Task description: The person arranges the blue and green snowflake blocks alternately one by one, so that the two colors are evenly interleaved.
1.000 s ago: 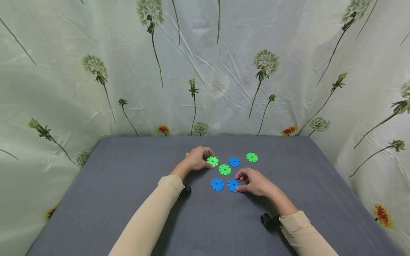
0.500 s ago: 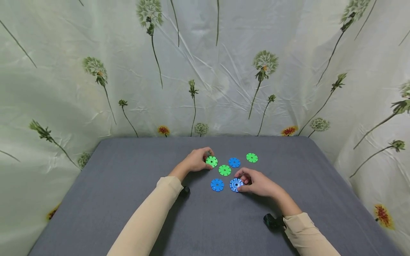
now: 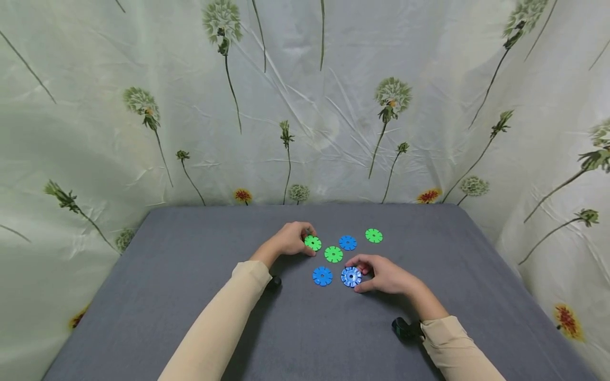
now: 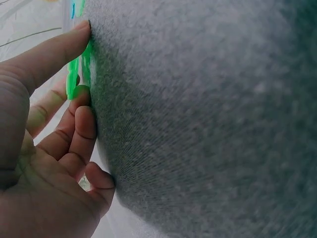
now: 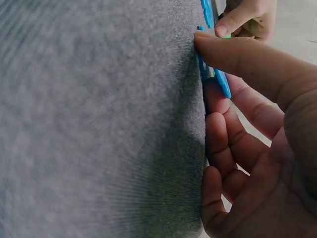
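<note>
Notched plastic interlocking discs lie on the grey cloth in the head view. My left hand [image 3: 289, 238] holds a green disc [image 3: 313, 243] at its edges between thumb and forefinger; in the left wrist view this green disc [image 4: 73, 79] shows between the fingertips and thumb. My right hand [image 3: 383, 274] pinches a shiny blue disc [image 3: 351, 277] the same way, close to the cloth. The right wrist view shows that blue disc [image 5: 222, 83] edge-on, slightly tilted, between thumb and fingers. Left of it lies another blue disc [image 3: 322, 276], and a green disc [image 3: 333, 254] sits between the hands.
Farther back lie a blue disc [image 3: 348, 243] and a green disc [image 3: 374, 235]. The grey cloth-covered table [image 3: 190, 296] ends at a curtain [image 3: 333, 121] printed with flowers. A black wrist camera [image 3: 405, 329] hangs under the right forearm.
The blue disc at my right hand has shifted slightly right and now looks shinier. My left hand and its green disc have moved slightly left. The other discs have stayed put.
</note>
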Tool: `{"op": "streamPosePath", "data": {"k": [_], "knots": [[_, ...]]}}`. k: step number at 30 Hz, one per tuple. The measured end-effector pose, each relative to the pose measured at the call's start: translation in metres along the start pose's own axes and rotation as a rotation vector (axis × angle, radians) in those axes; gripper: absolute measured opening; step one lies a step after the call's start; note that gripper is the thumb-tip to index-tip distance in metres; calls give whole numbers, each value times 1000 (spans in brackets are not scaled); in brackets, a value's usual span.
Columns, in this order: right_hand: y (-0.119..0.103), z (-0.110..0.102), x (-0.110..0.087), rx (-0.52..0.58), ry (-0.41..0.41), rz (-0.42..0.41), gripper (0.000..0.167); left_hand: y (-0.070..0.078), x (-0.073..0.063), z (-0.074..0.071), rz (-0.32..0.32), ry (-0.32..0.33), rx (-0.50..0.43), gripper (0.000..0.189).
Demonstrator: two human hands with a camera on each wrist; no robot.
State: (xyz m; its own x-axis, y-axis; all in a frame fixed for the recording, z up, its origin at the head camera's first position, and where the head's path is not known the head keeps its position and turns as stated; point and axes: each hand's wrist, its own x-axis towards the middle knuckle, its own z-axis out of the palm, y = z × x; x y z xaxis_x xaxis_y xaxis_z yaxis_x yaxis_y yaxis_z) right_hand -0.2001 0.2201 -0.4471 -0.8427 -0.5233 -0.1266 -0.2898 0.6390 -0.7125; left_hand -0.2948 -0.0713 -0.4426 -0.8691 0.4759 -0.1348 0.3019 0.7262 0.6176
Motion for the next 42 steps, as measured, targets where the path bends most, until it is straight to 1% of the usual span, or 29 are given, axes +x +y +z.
{"op": "streamPosePath", "data": {"k": [5,8,13,17,21,24,30,33,36,40,42], "knots": [[-1,1,1,6,14,15,48,-2,-2,-5,-13,-5,12,43],[-1,1,1,5,24,11,46,-9,-6,-12,-15,13,26,44],[-3,2,2,-6,36,2,45,-34,-21,-34,-40,65,23,44],[-4,4,3,-3,45,4,44,-58,-38,-51,-91,106,5,44],[-4,3,4,-10,51,4,44,-81,-53,-61,-143,127,0,44],[-2,3,4,-20,55,0,44,-92,-60,-65,-155,126,-14,44],[-1,4,5,-17,57,5,44,-99,-63,-67,-147,119,-54,42],[-2,4,4,-16,59,5,44,-101,-64,-68,-133,92,-70,44],[-3,4,4,-15,59,6,43,-103,-65,-70,-129,64,-122,48],[-3,2,3,-16,35,8,43,-106,-66,-71,-140,55,-177,50],[-3,-1,3,-16,14,7,43,-107,-65,-71,-143,57,-179,49]]}}
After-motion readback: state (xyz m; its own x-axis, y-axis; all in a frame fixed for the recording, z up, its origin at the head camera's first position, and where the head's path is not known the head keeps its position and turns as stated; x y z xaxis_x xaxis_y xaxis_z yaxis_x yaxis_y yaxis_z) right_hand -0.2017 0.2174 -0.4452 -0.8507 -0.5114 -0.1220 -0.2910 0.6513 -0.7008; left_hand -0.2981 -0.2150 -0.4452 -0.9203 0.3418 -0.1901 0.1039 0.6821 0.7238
